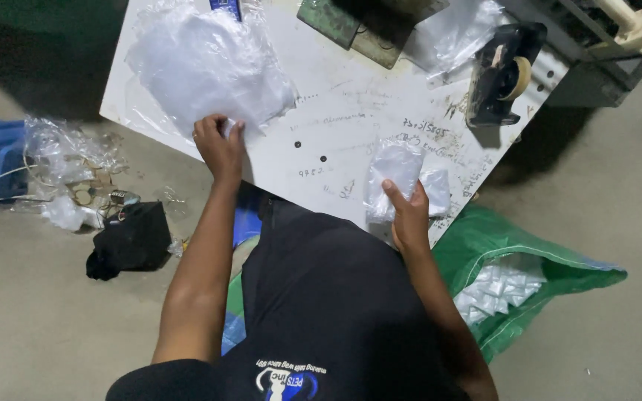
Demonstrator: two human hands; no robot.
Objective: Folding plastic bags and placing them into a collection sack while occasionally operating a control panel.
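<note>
Left hand (219, 145) pinches the near edge of the loose pile of clear plastic bags (206, 67) at the far left of the white table (336, 111), fingers closed on one sheet. Judged step: picking a single bag off the pile. Right hand (409, 217) grips a small white packed pouch (395, 178) at the table's near right edge, thumb up its front; another pouch (436, 191) lies just beside it. Further right, a black tape dispenser (501, 74) stands at the far edge, and a green sack (507, 275) of white packets sits on the floor. Next move, I reckon, calls for separating one sheet cleanly and bringing bag and pouch together.
</note>
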